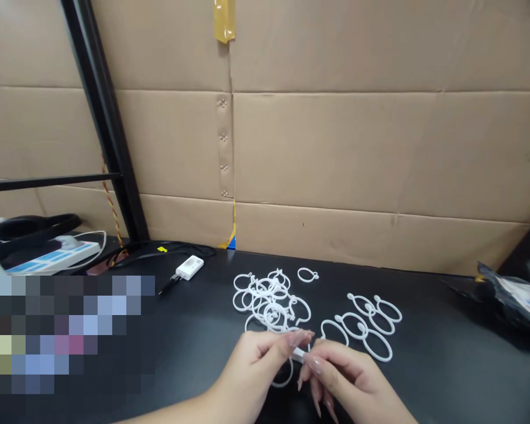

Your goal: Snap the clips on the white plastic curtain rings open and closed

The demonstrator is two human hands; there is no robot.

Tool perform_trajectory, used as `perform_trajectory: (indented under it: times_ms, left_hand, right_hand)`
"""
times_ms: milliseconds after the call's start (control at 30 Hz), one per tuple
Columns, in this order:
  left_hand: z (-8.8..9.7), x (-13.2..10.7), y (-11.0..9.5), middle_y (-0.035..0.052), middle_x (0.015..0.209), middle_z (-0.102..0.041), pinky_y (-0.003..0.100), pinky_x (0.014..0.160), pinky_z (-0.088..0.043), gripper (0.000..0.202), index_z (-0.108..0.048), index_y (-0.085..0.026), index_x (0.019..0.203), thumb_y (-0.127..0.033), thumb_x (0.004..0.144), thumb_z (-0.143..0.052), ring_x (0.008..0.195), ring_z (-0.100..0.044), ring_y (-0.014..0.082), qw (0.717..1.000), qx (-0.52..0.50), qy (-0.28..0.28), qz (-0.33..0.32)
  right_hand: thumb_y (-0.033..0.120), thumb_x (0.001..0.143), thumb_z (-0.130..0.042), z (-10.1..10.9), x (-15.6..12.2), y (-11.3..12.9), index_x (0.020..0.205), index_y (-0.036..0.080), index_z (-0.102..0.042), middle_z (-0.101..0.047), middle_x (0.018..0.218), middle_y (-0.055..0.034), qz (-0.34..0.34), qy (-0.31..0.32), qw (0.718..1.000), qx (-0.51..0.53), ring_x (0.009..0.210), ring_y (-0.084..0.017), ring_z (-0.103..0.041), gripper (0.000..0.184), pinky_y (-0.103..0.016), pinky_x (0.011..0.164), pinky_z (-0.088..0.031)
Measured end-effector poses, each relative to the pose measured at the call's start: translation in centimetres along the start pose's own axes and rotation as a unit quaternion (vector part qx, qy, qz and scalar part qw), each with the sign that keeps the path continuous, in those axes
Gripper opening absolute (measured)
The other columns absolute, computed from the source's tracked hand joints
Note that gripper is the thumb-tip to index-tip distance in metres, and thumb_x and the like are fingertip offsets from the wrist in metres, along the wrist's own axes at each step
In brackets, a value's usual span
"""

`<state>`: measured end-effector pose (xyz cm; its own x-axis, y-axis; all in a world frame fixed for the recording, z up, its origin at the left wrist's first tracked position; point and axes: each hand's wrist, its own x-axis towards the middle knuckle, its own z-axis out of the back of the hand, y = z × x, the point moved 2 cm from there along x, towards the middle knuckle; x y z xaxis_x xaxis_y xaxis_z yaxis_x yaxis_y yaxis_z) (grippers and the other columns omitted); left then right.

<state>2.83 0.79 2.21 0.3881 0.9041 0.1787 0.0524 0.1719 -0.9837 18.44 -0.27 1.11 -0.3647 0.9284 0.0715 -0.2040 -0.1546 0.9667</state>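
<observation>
My left hand (260,362) is closed, with its thumb pressed to the fingers around a white plastic curtain ring (284,384). Part of the ring's loop shows below the fingers, and a flat white piece shows between my two hands. My right hand (342,377) meets it from the other side, its thumb and forefinger pinched at that white piece, the other fingers curled down. Just beyond my left hand lies a tangled pile of white curtain rings (265,297). Several more separate rings (377,345) are spread on the black table to the right, each with a small eyelet.
A single ring (308,275) lies behind the pile. At the left are a white charger plug (189,268), black cables (176,246) and a power strip (57,258). A black plastic bag (512,300) sits far right. A cardboard wall (335,153) closes off the back.
</observation>
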Motion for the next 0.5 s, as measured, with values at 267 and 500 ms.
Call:
perform_trajectory:
  times_ms: [267,500]
  left_hand:
    - [0.06,-0.29,-0.49,0.0074,0.105,-0.071,0.038,0.104,-0.036,0.048,-0.072,-0.014,0.098,-0.049,0.093,-0.039,0.108,-0.061,0.0225,0.999,-0.034,-0.009,0.025]
    - [0.06,-0.25,-0.52,0.0053,0.092,-0.075,0.039,0.104,-0.035,0.042,-0.075,-0.016,0.078,-0.044,0.091,-0.046,0.103,-0.063,0.0239,1.000,0.004,-0.009,0.004]
  right_hand:
    - [0.047,0.089,-0.048,-0.11,-0.55,0.73,0.073,0.019,-0.065,-0.055,0.065,-0.0002,0.051,-0.056,0.996,-0.046,0.053,-0.012,-0.053,0.036,-0.023,0.050,-0.045]
    - [0.043,0.090,-0.048,-0.31,-0.58,0.62,0.067,0.019,-0.063,-0.056,0.063,-0.0010,0.051,-0.038,0.995,-0.081,0.058,-0.014,-0.055,0.036,-0.023,0.053,-0.047]
